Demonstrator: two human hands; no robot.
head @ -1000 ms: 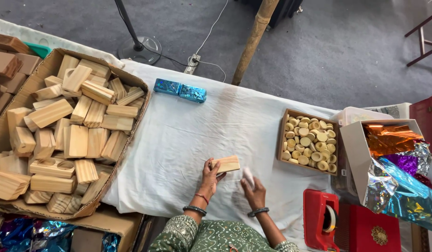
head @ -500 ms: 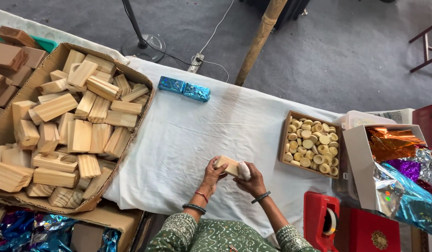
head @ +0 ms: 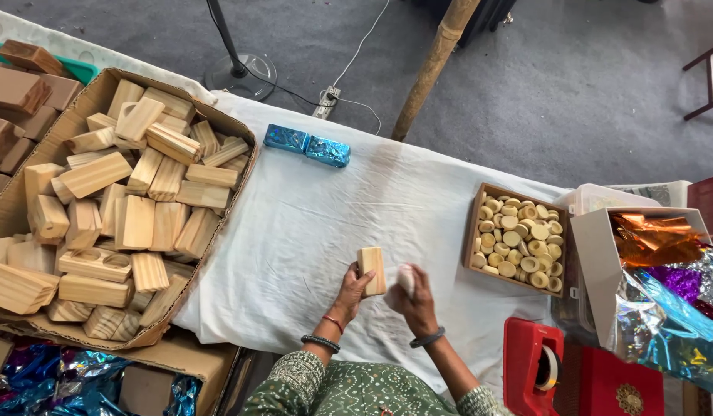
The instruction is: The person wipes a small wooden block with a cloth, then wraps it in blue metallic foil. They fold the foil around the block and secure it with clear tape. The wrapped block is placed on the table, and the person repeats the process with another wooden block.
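We see a worktop (head: 295,231) draped in a white cloth, standing on a grey floor (head: 572,85). Near its far edge lie two blue foil-wrapped blocks (head: 307,145), touching end to end. At the left end sits a large cardboard box (head: 94,92) heaped with pale wooden blocks. Toward the right rests a shallow wooden tray (head: 476,223) full of round pale discs, with a white box (head: 595,239) of shiny foil sheets just beside it.

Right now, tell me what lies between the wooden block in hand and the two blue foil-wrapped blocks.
Head view: only bare white cloth lies between the wooden block and the blue foil-wrapped blocks.
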